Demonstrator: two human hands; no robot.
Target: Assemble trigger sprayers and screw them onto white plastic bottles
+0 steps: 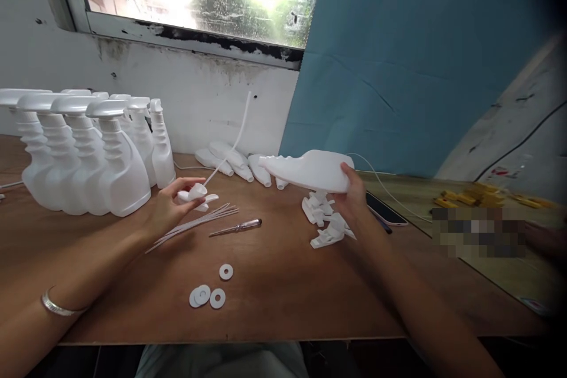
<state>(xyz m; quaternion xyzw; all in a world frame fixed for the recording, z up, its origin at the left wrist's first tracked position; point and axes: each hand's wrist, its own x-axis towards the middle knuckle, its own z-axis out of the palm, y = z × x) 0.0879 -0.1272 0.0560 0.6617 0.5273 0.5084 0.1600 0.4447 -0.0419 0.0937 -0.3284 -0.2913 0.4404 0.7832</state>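
Clamped around a white bottle (310,170) held sideways at frame centre, the right hand (352,201); the left hand (170,207) pinches a trigger head (197,195) with its tube above the surface (274,295).

Bystanders on the wooden worktop (283,301)

A row of assembled white spray bottles (88,153) stands at the left by the wall; empty bottles (230,162) lie on their sides at the back. Thin white tubes (195,225) and a screwdriver (237,227) lie mid-worktop, four white washers (210,289) nearer the front edge. Loose trigger heads (325,221) are piled beside a phone (385,209); yellow pieces (469,195) sit far right.
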